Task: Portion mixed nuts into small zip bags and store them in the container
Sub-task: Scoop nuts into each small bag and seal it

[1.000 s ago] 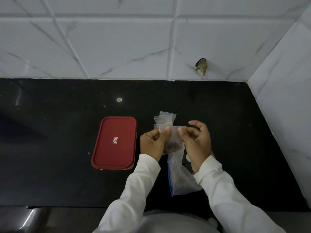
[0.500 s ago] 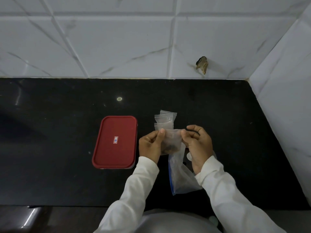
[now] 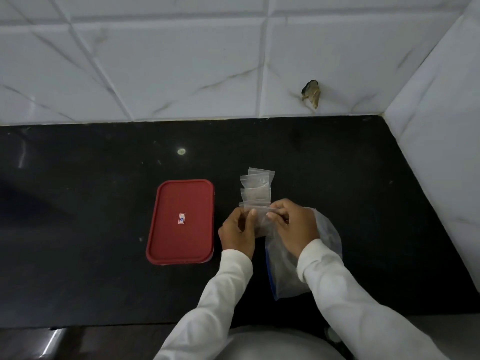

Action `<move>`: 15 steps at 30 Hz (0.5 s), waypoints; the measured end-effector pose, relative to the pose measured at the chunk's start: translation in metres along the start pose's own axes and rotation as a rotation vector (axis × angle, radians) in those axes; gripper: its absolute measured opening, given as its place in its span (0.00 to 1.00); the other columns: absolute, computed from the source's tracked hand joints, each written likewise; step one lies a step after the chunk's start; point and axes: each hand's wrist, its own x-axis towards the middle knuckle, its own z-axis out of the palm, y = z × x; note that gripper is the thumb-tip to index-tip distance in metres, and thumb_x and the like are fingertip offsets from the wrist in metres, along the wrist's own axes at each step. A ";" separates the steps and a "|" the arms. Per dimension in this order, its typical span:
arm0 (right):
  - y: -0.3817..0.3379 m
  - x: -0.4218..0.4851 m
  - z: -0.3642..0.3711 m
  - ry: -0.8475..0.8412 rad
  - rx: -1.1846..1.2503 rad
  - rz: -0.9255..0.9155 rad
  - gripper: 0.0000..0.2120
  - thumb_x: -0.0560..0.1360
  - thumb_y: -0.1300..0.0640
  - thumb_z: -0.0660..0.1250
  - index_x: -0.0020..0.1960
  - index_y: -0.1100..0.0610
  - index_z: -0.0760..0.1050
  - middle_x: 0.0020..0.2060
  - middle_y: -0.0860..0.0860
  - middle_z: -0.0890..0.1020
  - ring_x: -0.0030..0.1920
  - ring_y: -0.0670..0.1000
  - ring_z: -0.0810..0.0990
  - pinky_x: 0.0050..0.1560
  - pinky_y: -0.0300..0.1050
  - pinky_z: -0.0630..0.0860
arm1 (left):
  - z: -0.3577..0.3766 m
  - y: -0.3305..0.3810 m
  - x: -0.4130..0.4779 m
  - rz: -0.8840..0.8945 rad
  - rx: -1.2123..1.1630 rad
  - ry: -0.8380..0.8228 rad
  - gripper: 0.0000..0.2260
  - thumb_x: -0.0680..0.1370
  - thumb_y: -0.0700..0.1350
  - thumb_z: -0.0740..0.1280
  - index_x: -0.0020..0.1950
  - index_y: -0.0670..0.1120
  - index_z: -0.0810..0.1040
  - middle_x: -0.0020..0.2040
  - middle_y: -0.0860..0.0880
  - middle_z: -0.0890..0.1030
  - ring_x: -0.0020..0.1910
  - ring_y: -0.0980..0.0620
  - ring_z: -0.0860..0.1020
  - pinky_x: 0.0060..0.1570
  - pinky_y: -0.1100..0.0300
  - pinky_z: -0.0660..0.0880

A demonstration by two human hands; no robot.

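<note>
I'm pinching small bag (image 3: 262, 226) top edge between both hands, left hand (image 3: 237, 231) and right hand (image 3: 296, 224) thumb-to-finger, at counter (image 3: 78, 229) middle. Judging: sealing one portion; contents blurred. Spare bags (image 3: 257, 187) lying just behind, big bag (image 3: 281, 268) under right sleeve (image 3: 337, 281). Container (image 3: 166, 242) sitting left of hands, lid (image 3: 187, 198) on; I'm judging storing and most portions remaining.
</note>
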 end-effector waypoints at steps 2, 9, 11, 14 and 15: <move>0.001 0.005 0.004 0.002 -0.055 0.001 0.06 0.77 0.56 0.68 0.54 0.54 0.78 0.42 0.41 0.80 0.45 0.41 0.79 0.42 0.28 0.73 | 0.002 -0.003 0.002 -0.014 0.041 -0.017 0.04 0.80 0.43 0.65 0.50 0.52 0.78 0.46 0.55 0.81 0.45 0.62 0.79 0.42 0.71 0.72; 0.003 0.016 0.014 -0.038 -0.169 0.008 0.08 0.77 0.56 0.68 0.56 0.54 0.78 0.47 0.49 0.83 0.48 0.47 0.81 0.48 0.38 0.77 | 0.003 -0.016 0.013 -0.101 0.071 0.012 0.12 0.79 0.39 0.65 0.58 0.53 0.77 0.55 0.50 0.81 0.53 0.54 0.79 0.57 0.52 0.79; 0.003 0.017 0.015 -0.028 -0.162 -0.001 0.09 0.76 0.57 0.69 0.56 0.55 0.78 0.48 0.50 0.83 0.48 0.47 0.81 0.50 0.42 0.79 | 0.003 -0.016 0.012 -0.093 0.050 0.020 0.16 0.78 0.39 0.66 0.65 0.51 0.75 0.62 0.49 0.78 0.58 0.53 0.78 0.60 0.52 0.77; 0.003 0.017 0.007 0.010 -0.092 0.005 0.10 0.75 0.58 0.71 0.55 0.54 0.78 0.48 0.48 0.83 0.47 0.43 0.81 0.49 0.37 0.78 | 0.003 -0.015 0.007 -0.049 0.079 0.016 0.24 0.78 0.40 0.68 0.73 0.50 0.68 0.68 0.48 0.72 0.65 0.50 0.74 0.65 0.49 0.74; 0.003 0.015 0.000 0.036 -0.063 0.017 0.10 0.75 0.58 0.71 0.55 0.54 0.78 0.47 0.46 0.83 0.46 0.41 0.81 0.48 0.32 0.77 | 0.003 -0.014 0.005 -0.035 0.094 0.004 0.26 0.77 0.40 0.68 0.74 0.50 0.67 0.69 0.48 0.71 0.66 0.50 0.73 0.66 0.49 0.73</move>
